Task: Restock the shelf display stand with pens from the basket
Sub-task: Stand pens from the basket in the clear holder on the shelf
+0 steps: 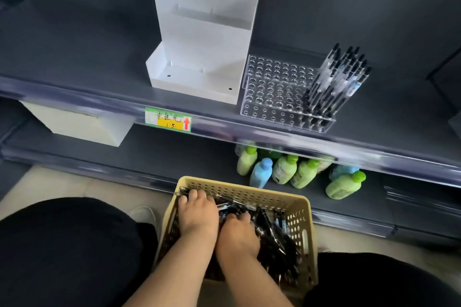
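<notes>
A tan perforated basket (301, 209) sits on the floor between my knees, filled with loose black pens (277, 239). Both hands are down inside it among the pens. My left hand (197, 214) reaches toward the basket's far left corner, fingers curled onto pens. My right hand (237, 232) lies beside it, fingers bent into the pile; what each grips is hidden. On the shelf above stands a clear stepped display stand (272, 90) with rows of holes. Several pens (336, 80) stand upright in its right side; the other holes are bare.
A white tiered display box (199, 57) stands left of the clear stand. A green and yellow price label (168, 119) is on the shelf edge. Green and blue bottles (294, 169) stand on the lower shelf behind the basket. A white box (74, 124) sits lower left.
</notes>
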{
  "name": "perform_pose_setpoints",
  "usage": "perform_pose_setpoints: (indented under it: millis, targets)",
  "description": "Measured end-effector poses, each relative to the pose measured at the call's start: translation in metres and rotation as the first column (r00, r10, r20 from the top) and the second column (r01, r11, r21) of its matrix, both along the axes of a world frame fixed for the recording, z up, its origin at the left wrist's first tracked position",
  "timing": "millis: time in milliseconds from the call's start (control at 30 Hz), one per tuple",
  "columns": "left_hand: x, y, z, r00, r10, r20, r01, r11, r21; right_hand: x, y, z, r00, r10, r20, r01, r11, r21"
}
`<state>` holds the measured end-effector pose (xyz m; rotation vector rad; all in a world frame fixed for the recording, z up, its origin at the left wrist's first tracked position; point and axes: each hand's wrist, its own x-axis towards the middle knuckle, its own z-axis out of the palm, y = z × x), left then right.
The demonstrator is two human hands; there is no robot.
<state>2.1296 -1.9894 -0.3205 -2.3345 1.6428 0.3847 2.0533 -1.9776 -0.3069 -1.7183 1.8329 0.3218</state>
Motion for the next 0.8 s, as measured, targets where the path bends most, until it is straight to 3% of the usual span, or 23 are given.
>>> perform_pose_setpoints:
  millis: [300,467,800]
  targets:
    - [0.004,0.003,0.002,0.999,-0.026,-0.028,0.027,0.999,0.041,0.003,-0.023,-0.004,0.998,-0.056,-0.035,0.06,0.991,0.121]
    - [0.009,0.005,0.014,0.982,0.129,-0.134,-0.109,0.982,0.152,0.01,-0.02,-0.004,0.997,-0.054,-0.062,0.061,0.991,0.117]
    - [0.029,0.034,0.027,0.937,0.223,-0.269,-0.198,0.973,0.117,0.011,-0.021,-0.015,0.991,-0.129,-0.029,0.132,0.978,0.161]
